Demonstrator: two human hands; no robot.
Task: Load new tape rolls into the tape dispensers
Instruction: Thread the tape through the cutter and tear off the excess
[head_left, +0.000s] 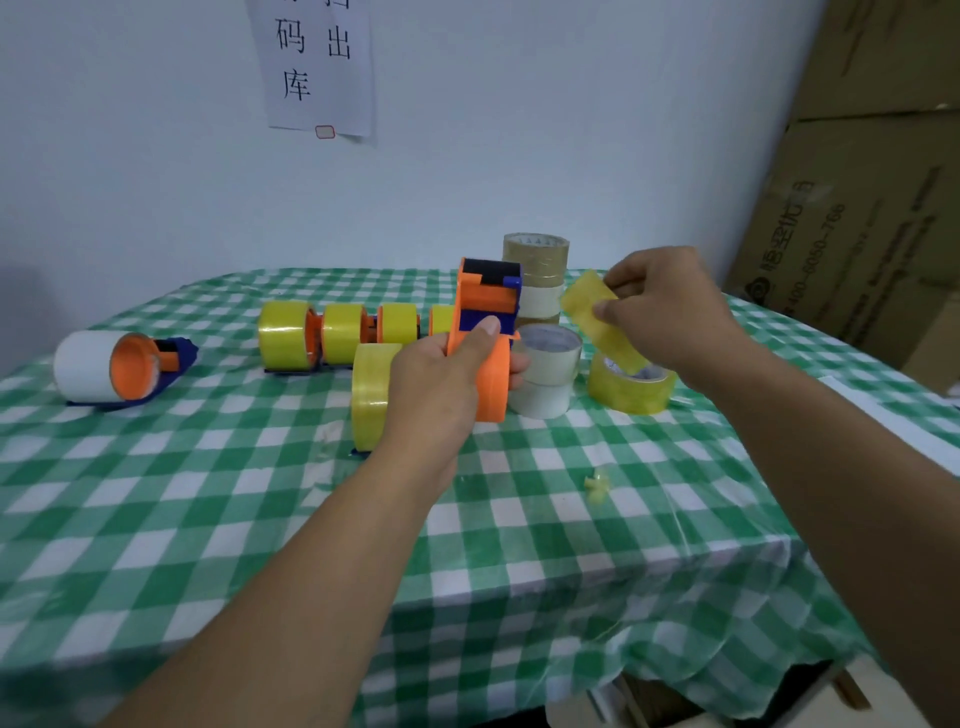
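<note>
While the orange dispenser (485, 332) is gripped upright in the left hand (441, 384), a peeled tape strip (605, 322) — long axis slanting down-right to its yellow roll (631, 387) — is pinched just right by the right hand (670, 312).

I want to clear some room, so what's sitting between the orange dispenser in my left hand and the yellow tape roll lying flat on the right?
In the head view, two stacked white tape rolls stand between the orange dispenser and the yellow tape roll.

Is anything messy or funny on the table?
Yes. A crumpled scrap of yellow tape lies loose on the checked tablecloth, near the front. The white-roll dispenser also lies tipped on its side, far left.
</note>
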